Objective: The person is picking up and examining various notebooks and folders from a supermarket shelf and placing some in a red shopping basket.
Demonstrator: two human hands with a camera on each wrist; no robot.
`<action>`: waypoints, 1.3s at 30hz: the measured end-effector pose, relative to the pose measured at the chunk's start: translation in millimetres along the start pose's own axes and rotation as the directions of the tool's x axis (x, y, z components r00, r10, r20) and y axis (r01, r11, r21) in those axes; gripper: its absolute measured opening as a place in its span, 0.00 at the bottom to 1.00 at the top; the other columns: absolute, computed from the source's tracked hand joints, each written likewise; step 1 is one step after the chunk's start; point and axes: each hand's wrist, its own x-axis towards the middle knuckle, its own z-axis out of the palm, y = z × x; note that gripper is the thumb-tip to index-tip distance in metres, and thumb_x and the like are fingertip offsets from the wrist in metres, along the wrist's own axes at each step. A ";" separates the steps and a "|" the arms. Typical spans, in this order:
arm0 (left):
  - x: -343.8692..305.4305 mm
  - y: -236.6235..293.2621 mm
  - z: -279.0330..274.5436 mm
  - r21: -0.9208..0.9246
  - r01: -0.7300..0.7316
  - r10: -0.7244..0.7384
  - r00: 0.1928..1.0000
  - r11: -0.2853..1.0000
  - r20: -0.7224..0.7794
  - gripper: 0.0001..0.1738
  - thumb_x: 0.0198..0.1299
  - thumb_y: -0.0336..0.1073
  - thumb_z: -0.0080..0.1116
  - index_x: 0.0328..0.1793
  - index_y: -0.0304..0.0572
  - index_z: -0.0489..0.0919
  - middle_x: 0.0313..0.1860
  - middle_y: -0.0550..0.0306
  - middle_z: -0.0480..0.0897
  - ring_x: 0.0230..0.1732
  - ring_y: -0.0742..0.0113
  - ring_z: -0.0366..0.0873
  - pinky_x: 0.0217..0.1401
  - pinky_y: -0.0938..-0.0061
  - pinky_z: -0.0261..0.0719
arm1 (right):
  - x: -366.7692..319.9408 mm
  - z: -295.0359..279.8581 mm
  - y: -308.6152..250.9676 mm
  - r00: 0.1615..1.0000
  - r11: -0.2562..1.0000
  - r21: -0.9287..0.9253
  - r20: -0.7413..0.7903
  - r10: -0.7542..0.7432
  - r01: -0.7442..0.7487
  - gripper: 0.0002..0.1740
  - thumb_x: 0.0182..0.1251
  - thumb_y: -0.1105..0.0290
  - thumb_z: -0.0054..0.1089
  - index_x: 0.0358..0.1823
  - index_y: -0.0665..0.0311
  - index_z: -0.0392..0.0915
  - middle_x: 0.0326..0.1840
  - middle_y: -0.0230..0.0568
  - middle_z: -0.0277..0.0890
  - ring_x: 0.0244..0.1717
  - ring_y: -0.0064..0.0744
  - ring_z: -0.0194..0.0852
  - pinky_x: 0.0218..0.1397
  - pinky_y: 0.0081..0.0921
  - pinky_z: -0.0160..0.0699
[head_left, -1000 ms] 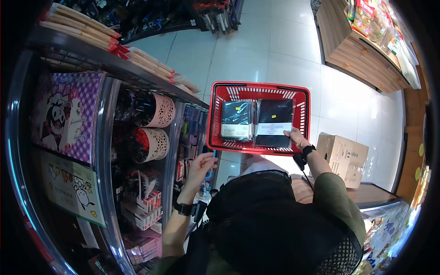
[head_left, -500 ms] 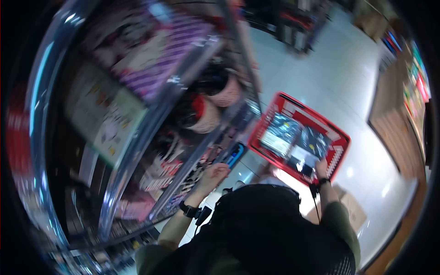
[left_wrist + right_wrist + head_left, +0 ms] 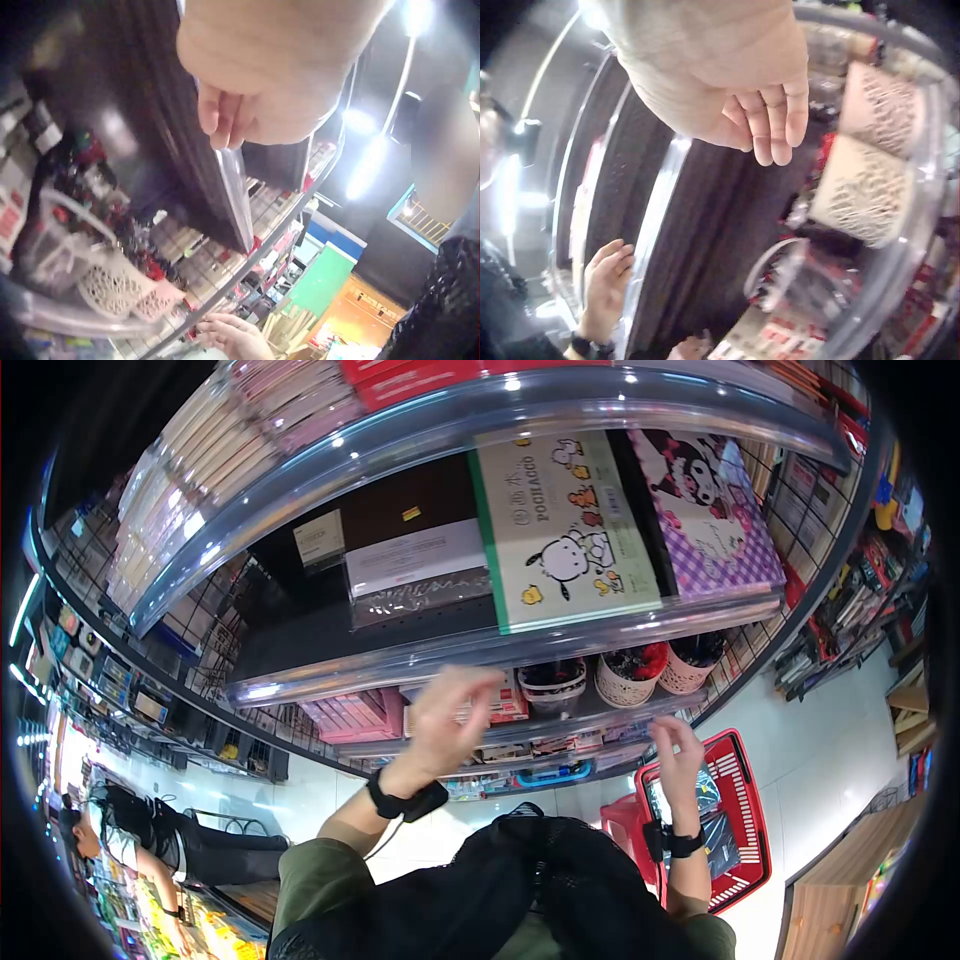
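Observation:
My left hand (image 3: 448,720), a little blurred, is raised before the shelf edge (image 3: 600,628) with its fingers loosely bent and nothing in them. My right hand (image 3: 680,760) hangs over the red shopping basket (image 3: 757,815), relaxed and holding nothing. Inside the basket lie plastic-wrapped dark notebooks (image 3: 720,840), partly hidden by the right forearm. On the shelf facing me are a dark notebook with a white band (image 3: 425,560), a cream Pochacco book (image 3: 565,550) with a green spine and a purple checked book (image 3: 745,560).
Below, the lower shelf bears lattice pots (image 3: 625,685), a clear bucket (image 3: 552,690) and pink boxes (image 3: 350,715). Packed thin stock (image 3: 215,445) fills the upper shelf. Another person (image 3: 190,845) is at the left; a wooden stand (image 3: 860,860) is at the right.
My view has swung left to face the shelf. The right hand, earlier at the notebook in the basket, has let go and risen above it. The left hand has risen toward the shelf.

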 end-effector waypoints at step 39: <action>63.6 -59.8 -155.0 -0.786 0.481 -0.677 0.728 0.388 0.112 0.17 0.59 0.31 0.55 0.53 0.30 0.74 0.48 0.48 0.79 0.47 0.63 0.79 0.50 0.74 0.77 | 96.4 176.1 -209.6 0.453 0.318 -0.333 0.506 -0.734 0.888 0.25 0.53 0.54 0.62 0.46 0.65 0.76 0.51 0.41 0.72 0.65 0.42 0.57 0.66 0.41 0.55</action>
